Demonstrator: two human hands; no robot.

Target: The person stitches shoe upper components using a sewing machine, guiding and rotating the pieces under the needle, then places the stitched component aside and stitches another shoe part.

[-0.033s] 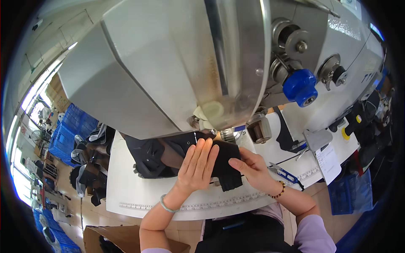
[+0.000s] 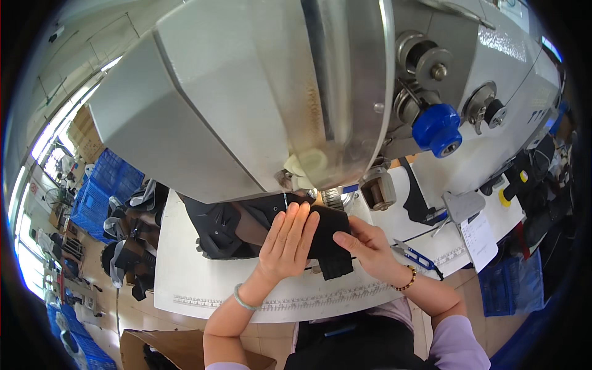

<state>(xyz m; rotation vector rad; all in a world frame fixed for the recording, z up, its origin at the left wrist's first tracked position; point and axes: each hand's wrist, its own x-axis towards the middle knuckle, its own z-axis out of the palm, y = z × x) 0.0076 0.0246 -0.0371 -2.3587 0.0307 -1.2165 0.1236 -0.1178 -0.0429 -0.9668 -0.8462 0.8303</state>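
Note:
Under the head of a large grey sewing machine lies a black sewn workpiece with eyelets and a darker, sheer-looking panel. My left hand rests flat on it, fingers stretched out side by side toward the needle area. At the piece's right edge, my right hand holds it with the thumb on top; the other fingers are partly hidden behind the edge. A bulky, folded part of the black work spreads to the left on the white table. The machine hides the needle's exact contact point.
Blue-handled thread snips lie right of my right hand. Beyond them are a black cut piece and a written paper sheet. A ruler strip follows the table's front edge. Blue crates and a cardboard box stand around.

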